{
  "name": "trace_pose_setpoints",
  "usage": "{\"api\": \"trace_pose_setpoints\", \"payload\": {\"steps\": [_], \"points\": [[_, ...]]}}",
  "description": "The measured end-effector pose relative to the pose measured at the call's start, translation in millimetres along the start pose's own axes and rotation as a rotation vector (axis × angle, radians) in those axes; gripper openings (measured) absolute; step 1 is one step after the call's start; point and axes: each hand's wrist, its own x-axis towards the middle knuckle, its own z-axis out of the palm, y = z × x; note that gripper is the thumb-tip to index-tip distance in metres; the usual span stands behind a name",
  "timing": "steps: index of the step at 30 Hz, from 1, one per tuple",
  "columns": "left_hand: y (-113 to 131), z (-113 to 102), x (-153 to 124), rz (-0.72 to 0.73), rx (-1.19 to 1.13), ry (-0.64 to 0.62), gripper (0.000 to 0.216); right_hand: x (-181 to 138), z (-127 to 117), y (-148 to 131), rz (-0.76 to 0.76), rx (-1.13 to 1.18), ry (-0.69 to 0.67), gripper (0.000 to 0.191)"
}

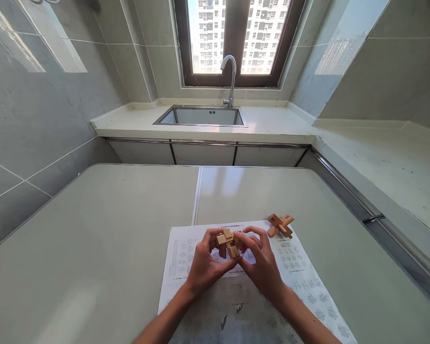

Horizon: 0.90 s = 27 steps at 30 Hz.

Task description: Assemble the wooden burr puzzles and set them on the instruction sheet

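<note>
Between my two hands is a wooden burr puzzle of interlocking light-brown pieces, raised over a printed sheet. My left hand is closed on its left side, thumb below and fingers behind. From the right, my right hand grips the same puzzle with thumb and fingertips; some fingertips are hidden behind it. Another wooden puzzle, cross-shaped and darker, lies at the sheet's upper right corner, apart from my hands. Small diagrams and text cover the printed paper sheet beneath.
The pale table has a seam across its far half. Beyond it stands a white counter with a sink and a faucet under a window. A metal rail runs along the right side.
</note>
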Motion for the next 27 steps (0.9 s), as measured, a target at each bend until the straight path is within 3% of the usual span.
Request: {"api": "trace_pose_setpoints", "payload": {"steps": [7, 14, 21, 27], "points": [[-2.7, 0.5, 0.3, -0.006, -0.006, 0.026, 0.051, 1.4, -0.6, -4.1, 0.224, 0.299, -0.206, 0.067], [-4.5, -4.6, 2.5, -0.035, 0.014, 0.132, 0.056, 10.9, -8.5, -11.5, 0.486, 0.744, -0.285, 0.055], [-4.3, -2.5, 1.5, 0.038, 0.066, 0.111, 0.054, 13.4, -6.8, -9.4, 0.725, 1.01, -0.158, 0.057], [-7.5, -0.5, 0.2, 0.059, 0.084, 0.115, 0.054, 15.6, -5.2, -7.4, 0.76, 1.126, -0.146, 0.045]]}}
